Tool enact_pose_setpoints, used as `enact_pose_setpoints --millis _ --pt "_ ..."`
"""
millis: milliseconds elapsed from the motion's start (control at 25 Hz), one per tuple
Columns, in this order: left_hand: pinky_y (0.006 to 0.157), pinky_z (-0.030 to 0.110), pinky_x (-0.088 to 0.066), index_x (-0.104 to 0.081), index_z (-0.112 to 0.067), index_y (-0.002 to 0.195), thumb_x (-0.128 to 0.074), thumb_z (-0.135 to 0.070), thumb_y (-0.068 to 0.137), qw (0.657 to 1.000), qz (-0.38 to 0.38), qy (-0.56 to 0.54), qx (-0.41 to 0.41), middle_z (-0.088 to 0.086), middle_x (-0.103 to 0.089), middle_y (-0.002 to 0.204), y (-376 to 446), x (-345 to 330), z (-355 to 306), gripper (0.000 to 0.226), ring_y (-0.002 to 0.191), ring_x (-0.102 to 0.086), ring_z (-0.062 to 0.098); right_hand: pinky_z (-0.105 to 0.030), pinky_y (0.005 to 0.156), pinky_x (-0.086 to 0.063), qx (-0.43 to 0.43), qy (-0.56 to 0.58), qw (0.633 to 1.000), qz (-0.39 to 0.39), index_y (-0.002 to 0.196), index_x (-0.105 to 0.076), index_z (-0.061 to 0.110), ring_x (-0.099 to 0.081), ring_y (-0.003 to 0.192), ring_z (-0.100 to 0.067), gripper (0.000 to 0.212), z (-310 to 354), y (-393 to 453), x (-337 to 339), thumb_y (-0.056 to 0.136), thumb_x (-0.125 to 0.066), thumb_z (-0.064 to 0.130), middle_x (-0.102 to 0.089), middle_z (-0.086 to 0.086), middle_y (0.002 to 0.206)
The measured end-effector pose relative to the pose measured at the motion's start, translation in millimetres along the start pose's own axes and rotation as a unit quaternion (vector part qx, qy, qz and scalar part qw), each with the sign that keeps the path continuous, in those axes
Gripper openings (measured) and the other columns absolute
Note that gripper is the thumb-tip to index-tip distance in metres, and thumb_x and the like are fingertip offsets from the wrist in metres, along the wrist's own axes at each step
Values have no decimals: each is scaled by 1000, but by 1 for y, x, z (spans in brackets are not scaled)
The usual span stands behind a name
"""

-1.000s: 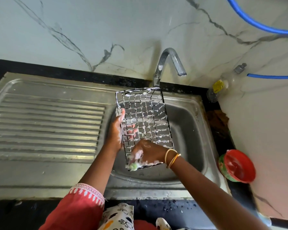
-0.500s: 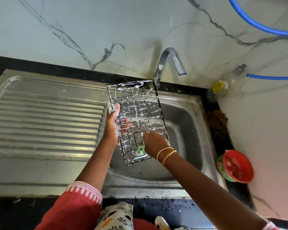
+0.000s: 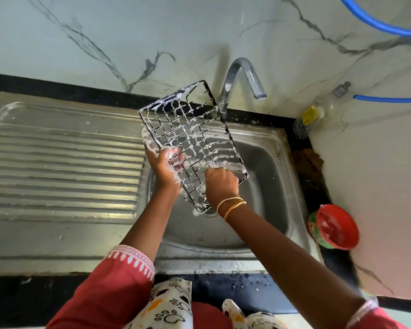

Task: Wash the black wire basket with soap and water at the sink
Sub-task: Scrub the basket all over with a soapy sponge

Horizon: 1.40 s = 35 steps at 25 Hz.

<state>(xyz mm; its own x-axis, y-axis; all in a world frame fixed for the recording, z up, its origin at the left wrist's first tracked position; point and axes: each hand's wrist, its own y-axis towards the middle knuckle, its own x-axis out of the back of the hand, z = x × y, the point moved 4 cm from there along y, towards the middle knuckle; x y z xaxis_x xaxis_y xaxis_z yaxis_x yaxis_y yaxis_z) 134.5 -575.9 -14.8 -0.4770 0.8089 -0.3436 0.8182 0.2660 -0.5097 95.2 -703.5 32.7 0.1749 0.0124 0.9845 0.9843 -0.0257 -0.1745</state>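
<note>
The black wire basket, streaked with white soap foam, is held tilted above the steel sink basin, its top corner near the tap. My left hand grips the basket's left rim, and its fingers show through the mesh from behind. My right hand is curled into a fist against the basket's lower right part. The green scrub pad it held earlier is hidden under the fingers. No water runs from the tap.
A ribbed steel drainboard lies left of the basin. A red-lidded tub sits on the black counter at the right. A clear bottle lies in the back corner, and blue hoses run along the marble wall.
The basket has risen and swung up to the left. My right hand slid from the bottom edge up to the lower right part, and the green pad went out of sight.
</note>
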Motion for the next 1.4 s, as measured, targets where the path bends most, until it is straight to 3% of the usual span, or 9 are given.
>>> enact_pose_setpoints --millis 280,440,640,720,920,1000,1080,1240,1400 --pt "84 22 -53 -15 -9 151 -52 -7 72 991 -8 -45 -125 12 -29 150 -33 -14 -41 87 128 -45 27 -38 78 -56 -18 70 997 -30 107 -64 8 -66 92 -31 26 -26 22 4 88 -48 2 -68 -14 101" --pt "105 69 -29 -18 -13 150 -58 -27 58 988 33 -1 -149 17 -25 155 -17 -10 -24 101 139 -28 45 -34 80 -54 13 119 993 3 108 -66 10 -66 90 -28 28 -2 5 -7 86 -50 3 -69 -11 100" --pt "74 34 -58 -19 -12 150 -57 -24 66 989 24 38 -143 26 -35 144 -18 -9 -32 93 105 -57 23 -40 80 -56 32 21 999 -2 108 -64 7 -66 95 -31 27 -13 27 1 87 -49 -2 -68 -13 101" --pt "87 44 -56 -22 -17 149 -61 -30 68 992 33 38 -114 24 -40 142 -12 -10 -31 91 120 -51 33 -38 76 -54 41 -13 998 -35 105 -60 5 -66 93 -30 23 -14 32 13 88 -47 -3 -65 -14 101" --pt "48 25 -47 -54 -2 109 -60 -32 73 982 102 151 -48 7 -52 77 -20 -23 -24 46 63 -52 20 -25 49 -47 128 -102 973 -162 86 -70 12 -65 62 -23 25 5 75 81 63 -79 7 -67 -10 78" --pt "62 31 -57 -40 -2 136 -60 -50 60 971 93 209 -70 14 -62 99 -14 -19 -22 92 77 -64 22 -26 49 -49 154 -173 957 -175 68 -70 13 -62 59 -22 23 1 81 84 52 -87 11 -64 -8 65" --pt "90 48 -54 -29 -24 147 -62 -49 62 954 81 259 -131 14 -51 139 -17 -14 -36 95 114 -60 30 -33 58 -56 183 -160 953 -178 72 -70 7 -65 72 -25 23 -8 70 61 58 -88 12 -66 -12 77" --pt "93 17 -42 -29 -18 149 -69 -30 73 931 94 305 -176 3 -41 148 -40 -13 -44 87 118 -51 11 -37 91 -49 196 -201 954 -101 113 -62 4 -54 109 -29 28 -20 51 15 86 -61 8 -59 -16 113" --pt "95 58 -48 -25 -32 148 -62 -52 58 960 50 230 -150 9 -38 150 -30 -16 -39 100 125 -49 41 -24 56 -55 244 -168 952 -83 84 -72 7 -67 73 -19 30 -12 16 -18 57 -85 11 -68 -11 86"
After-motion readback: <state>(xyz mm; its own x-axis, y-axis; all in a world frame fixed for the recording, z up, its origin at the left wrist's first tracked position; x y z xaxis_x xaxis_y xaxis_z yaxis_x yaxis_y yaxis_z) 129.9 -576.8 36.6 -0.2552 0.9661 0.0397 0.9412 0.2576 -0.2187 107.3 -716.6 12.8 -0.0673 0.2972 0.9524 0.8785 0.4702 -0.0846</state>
